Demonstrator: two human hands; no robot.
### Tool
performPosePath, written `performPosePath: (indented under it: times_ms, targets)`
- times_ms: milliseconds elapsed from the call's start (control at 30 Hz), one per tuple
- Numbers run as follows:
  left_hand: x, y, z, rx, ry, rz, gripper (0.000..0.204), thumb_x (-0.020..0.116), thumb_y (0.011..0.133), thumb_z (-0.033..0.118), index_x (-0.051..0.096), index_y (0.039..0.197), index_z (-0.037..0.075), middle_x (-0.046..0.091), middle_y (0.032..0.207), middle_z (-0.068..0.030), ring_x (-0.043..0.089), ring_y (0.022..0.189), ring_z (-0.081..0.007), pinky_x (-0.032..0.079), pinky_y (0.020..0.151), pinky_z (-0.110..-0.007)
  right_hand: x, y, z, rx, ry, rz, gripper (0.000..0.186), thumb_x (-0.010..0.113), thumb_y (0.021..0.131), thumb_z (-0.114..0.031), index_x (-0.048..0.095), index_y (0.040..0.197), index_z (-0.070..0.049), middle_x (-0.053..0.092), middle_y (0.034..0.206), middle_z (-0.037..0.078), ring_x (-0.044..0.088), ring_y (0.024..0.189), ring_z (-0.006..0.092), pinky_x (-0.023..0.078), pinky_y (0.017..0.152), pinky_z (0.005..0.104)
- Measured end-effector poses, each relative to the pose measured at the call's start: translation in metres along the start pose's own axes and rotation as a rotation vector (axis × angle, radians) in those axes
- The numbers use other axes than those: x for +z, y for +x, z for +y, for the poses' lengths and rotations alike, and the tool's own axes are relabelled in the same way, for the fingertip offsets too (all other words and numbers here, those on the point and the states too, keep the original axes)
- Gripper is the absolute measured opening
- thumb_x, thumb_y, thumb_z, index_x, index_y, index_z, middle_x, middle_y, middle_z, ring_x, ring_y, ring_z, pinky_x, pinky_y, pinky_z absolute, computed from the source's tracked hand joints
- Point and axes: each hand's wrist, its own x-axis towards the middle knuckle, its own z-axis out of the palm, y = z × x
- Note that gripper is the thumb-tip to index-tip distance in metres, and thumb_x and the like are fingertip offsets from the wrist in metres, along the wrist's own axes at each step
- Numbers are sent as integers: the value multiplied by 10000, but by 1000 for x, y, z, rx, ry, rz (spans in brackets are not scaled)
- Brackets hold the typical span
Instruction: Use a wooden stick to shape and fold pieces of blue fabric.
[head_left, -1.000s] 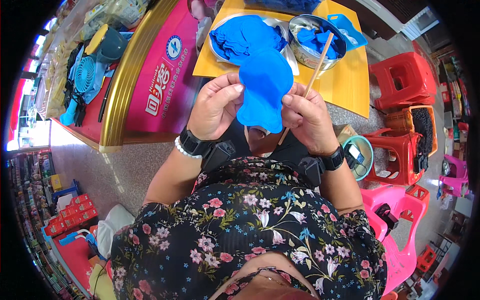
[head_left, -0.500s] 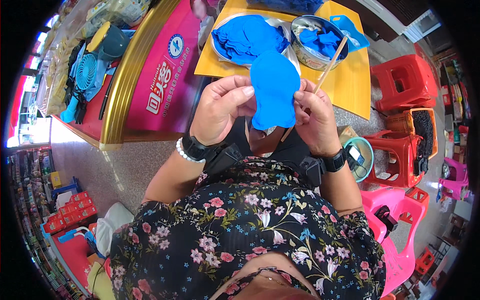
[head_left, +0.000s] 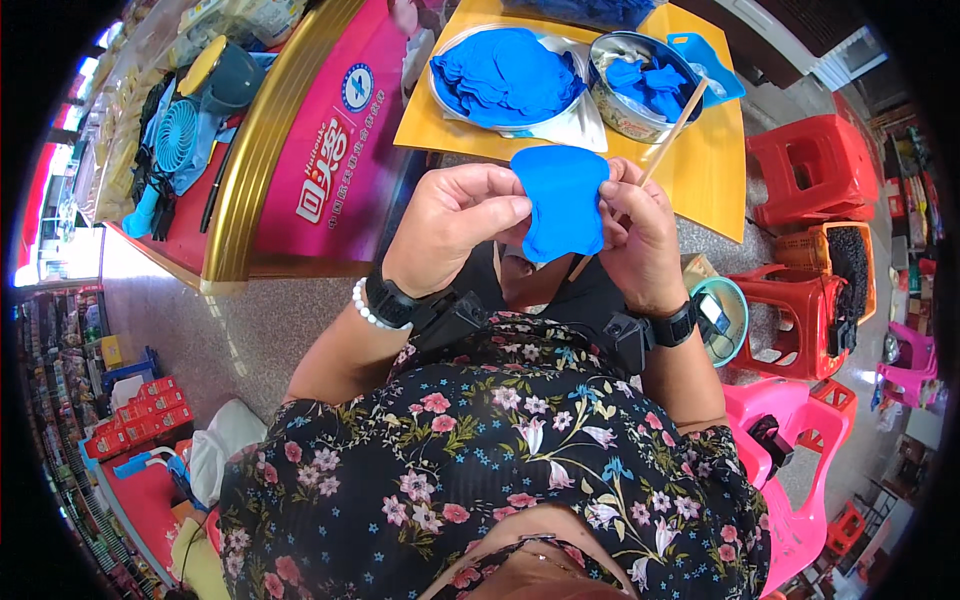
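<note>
A blue fabric piece, narrowed at the middle, is stretched upright between my two hands. My left hand pinches its left edge between thumb and fingertips. On the other edge, my right hand pinches the cloth and also keeps a thin wooden stick in its fingers, pointing up and to the right. Beyond my hands, a round white tray bears a pile of similar blue pieces. To its right stands a round tin with crumpled blue pieces inside.
The tray and tin stand on a yellow table, beside a blue plastic basket. A pink counter with a gold edge is at the left. Red stools, a pale blue bin and a pink chair are at the right.
The top of the blue fabric piece has come down, so the piece looks shorter. Both hands still pinch its sides. The view has shifted slightly.
</note>
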Motion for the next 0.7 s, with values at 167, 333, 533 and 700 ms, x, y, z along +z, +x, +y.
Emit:
performPosePath:
  times_ms: [167,333,533,700]
  targets:
    - [-1,1,-2,22,55,-24,87,579,872,52,634,875,-15,646,808,-31,612,714,-80,506,651,-221,2,-1,1,-4,-29,11,85,558,831,-113,511,885,-67,490,672,-42,321,449,8,233,423,155]
    - [-2,1,-2,12,88,-4,75,585,863,54,634,857,-2,638,784,-17,592,692,-69,481,639,-210,3,-3,0,5,-42,29,86,557,831,-110,512,890,-65,484,680,-41,331,466,5,229,427,156]
    - [2,1,-2,38,90,-16,49,594,850,29,621,863,-10,636,785,-23,592,692,-74,477,637,-208,1,-3,3,-6,-85,15,71,558,849,-102,510,892,-74,473,680,-43,329,466,10,222,425,161]
    - [4,0,-1,82,144,34,36,596,840,10,612,860,-16,636,793,-26,596,694,-74,488,646,-213,14,-2,9,-226,-386,193,118,598,853,-54,519,941,-56,468,682,-52,404,546,17,303,487,157]
